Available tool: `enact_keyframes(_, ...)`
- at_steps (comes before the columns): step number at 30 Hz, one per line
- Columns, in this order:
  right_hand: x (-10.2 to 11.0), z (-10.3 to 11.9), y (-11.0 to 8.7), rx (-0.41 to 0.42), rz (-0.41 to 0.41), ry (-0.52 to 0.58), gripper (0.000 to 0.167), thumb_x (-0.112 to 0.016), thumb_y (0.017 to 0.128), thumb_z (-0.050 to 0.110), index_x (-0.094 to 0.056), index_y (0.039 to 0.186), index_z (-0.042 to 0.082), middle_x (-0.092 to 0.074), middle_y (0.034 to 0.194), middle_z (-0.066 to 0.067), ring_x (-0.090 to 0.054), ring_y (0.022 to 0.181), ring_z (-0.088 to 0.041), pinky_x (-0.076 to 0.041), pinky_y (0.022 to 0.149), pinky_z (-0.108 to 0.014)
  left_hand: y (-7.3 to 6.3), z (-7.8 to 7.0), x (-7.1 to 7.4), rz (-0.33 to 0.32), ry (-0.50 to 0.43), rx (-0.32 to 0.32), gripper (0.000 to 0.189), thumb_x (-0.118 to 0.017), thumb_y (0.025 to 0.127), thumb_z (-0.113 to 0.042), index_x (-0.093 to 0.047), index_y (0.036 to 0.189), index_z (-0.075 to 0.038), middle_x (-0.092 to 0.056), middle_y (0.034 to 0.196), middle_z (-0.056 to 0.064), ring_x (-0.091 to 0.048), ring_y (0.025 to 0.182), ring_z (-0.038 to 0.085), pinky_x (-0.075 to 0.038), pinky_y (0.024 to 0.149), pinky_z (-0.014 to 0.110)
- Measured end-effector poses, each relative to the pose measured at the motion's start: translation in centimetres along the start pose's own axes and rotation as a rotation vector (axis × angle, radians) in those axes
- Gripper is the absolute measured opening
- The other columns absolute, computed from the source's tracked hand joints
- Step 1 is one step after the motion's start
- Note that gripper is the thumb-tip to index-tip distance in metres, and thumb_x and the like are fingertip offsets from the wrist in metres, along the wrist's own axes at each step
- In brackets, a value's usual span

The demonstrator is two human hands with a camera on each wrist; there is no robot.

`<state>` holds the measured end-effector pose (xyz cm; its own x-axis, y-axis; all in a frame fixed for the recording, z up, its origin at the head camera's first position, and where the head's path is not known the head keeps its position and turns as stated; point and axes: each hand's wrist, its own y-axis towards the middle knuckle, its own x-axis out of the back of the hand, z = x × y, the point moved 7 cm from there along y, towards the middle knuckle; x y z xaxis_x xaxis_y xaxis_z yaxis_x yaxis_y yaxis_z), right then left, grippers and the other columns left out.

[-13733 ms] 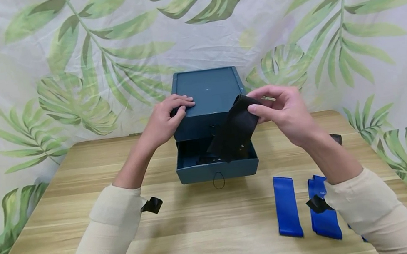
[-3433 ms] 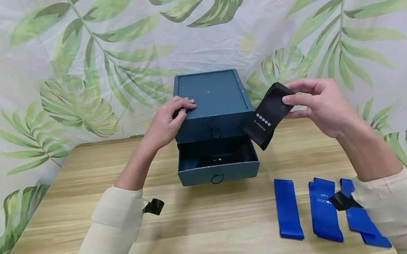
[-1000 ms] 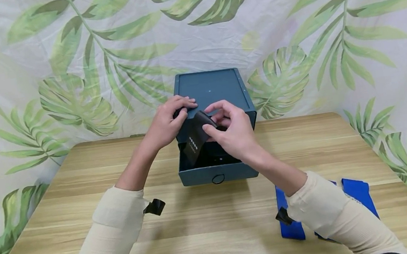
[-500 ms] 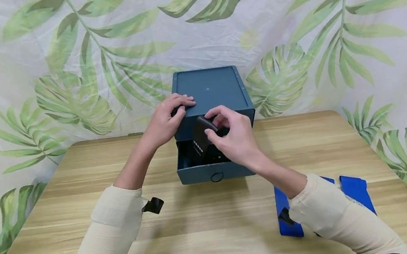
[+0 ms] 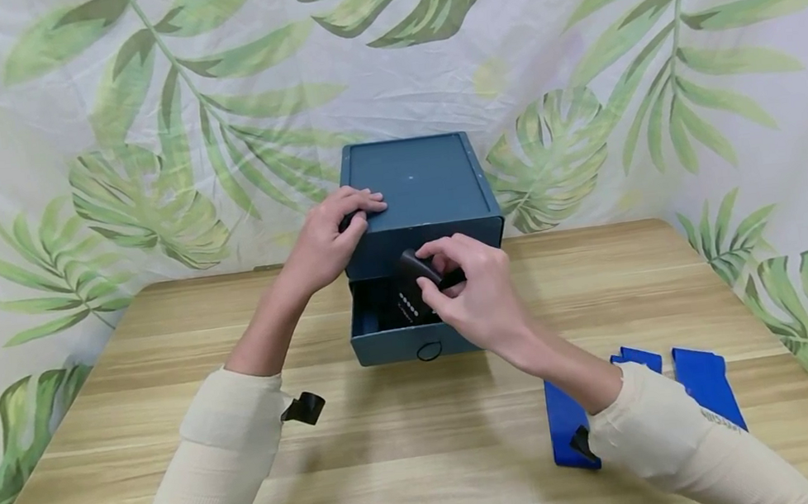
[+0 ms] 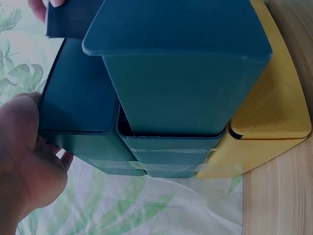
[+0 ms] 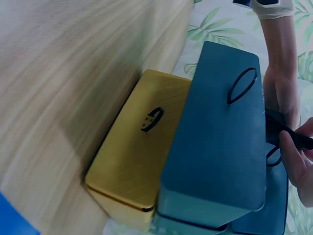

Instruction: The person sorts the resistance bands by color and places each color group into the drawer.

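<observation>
My right hand (image 5: pixel 480 301) pinches a black resistance band (image 5: pixel 411 284) by its folded upper end, thumb against fingers. The band hangs down into the pulled-out drawer (image 5: pixel 393 349), and a row of pale dots shows on its face. More black material lies inside that drawer, mostly hidden behind the hand and band. On the near left corner of the blue drawer box (image 5: pixel 419 184) rests my left hand (image 5: pixel 331 239), its fingers lying along the top. The left wrist view shows this left hand (image 6: pixel 29 152) against the box's side.
Several blue resistance bands (image 5: pixel 566 425) lie on the wooden table (image 5: pixel 325 477) at the right, partly covered by my right sleeve. A yellow drawer (image 7: pixel 142 147) with a black loop pull sits below the pulled-out blue one. A leaf-patterned cloth (image 5: pixel 212 141) hangs behind.
My right hand has brought the X-Heavy band from right of the box to over the open drawer, then lowered it. The left hand stays on the box.
</observation>
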<state>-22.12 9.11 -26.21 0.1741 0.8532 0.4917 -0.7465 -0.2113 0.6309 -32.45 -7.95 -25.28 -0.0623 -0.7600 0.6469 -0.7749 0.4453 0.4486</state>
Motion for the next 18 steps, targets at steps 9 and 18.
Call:
enact_keyframes(9,0.7,-1.7,-1.2,-0.055,0.028,-0.032,0.022,-0.08,0.084,-0.004,-0.073,0.104,-0.002,-0.07,0.085,-0.011,-0.073,0.072,-0.021,-0.062,0.064,-0.029,0.1,0.0,0.0,0.007,-0.006,-0.003,0.034,-0.045,0.106,-0.004,-0.072,0.125,0.004,-0.063,0.136,0.018,-0.046,0.143,0.033,-0.032,0.121,0.049)
enact_keyframes(18,1.0,-3.9,-1.7,-0.169,0.163,-0.06,0.025,-0.077,0.086,-0.004,-0.07,0.11,0.0,-0.07,0.083,-0.009,-0.071,0.068,-0.018,-0.062,0.068,-0.036,0.0,0.0,0.0,0.016,-0.001,0.009,0.034,-0.045,0.106,-0.004,-0.071,0.126,0.003,-0.063,0.137,0.017,-0.046,0.144,0.032,-0.032,0.122,0.048)
